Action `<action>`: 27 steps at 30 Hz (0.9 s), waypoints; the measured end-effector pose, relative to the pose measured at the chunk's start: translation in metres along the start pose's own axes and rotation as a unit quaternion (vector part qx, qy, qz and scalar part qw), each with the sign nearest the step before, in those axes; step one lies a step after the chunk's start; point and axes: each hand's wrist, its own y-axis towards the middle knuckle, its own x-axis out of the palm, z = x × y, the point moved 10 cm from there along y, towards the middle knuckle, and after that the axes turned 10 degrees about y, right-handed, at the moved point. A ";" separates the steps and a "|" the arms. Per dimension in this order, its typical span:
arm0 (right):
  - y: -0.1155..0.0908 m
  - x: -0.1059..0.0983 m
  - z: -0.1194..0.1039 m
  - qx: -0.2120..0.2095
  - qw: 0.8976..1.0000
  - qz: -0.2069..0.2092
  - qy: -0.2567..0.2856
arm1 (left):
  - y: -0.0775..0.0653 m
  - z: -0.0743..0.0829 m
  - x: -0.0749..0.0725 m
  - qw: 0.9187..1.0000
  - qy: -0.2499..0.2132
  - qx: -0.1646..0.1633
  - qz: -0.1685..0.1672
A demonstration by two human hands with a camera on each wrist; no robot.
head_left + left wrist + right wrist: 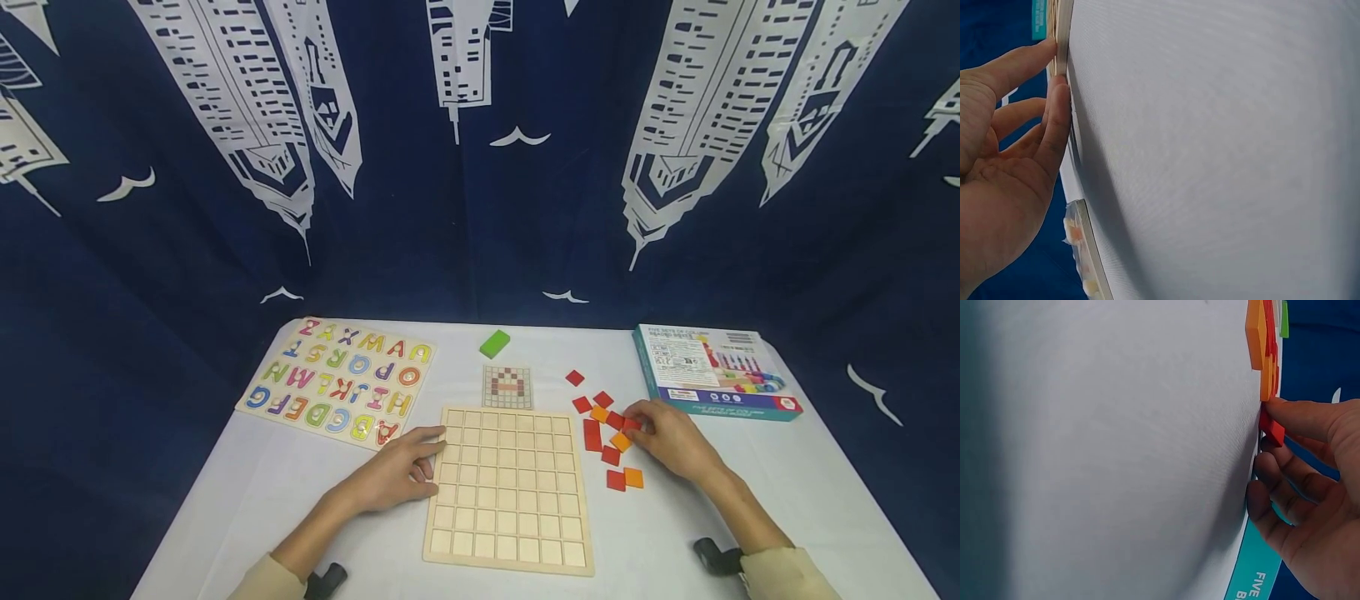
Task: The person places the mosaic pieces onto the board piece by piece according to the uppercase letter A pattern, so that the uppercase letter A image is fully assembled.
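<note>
A square wooden grid board (pixel 507 492) with no tiles in its cells lies in front of me. Against its left edge my left hand (pixel 397 471) rests, thumb and fingertips spread apart along the rim; the left wrist view shows these fingers (pixel 1055 125) fairly straight. Off the board's right side lies a loose group of red and orange square tiles, among them an orange tile (pixel 633 477). At the group's right side my right hand (pixel 675 437) pinches a red tile (pixel 1272 428) between thumb and fingers, low over the table.
A small pattern card (pixel 507 387) lies just beyond the board, with a green block (pixel 495 343) behind it. Far left is an alphabet puzzle board (pixel 337 379). A teal-edged box (pixel 716 371) lies at the back right, beyond the right hand. A dark blue curtain (pixel 465 233) hangs behind.
</note>
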 end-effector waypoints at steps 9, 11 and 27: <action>-0.001 0.001 0.003 0.005 1.000 -0.006 0.022 | 0.000 -0.002 0.001 1.000 -0.002 -0.010 -0.002; -0.001 0.001 0.004 0.007 1.000 -0.007 0.026 | 0.000 -0.002 0.001 1.000 -0.002 -0.011 -0.002; -0.002 0.002 0.006 0.005 0.998 -0.016 0.053 | 0.000 0.000 0.002 1.000 0.005 -0.013 -0.005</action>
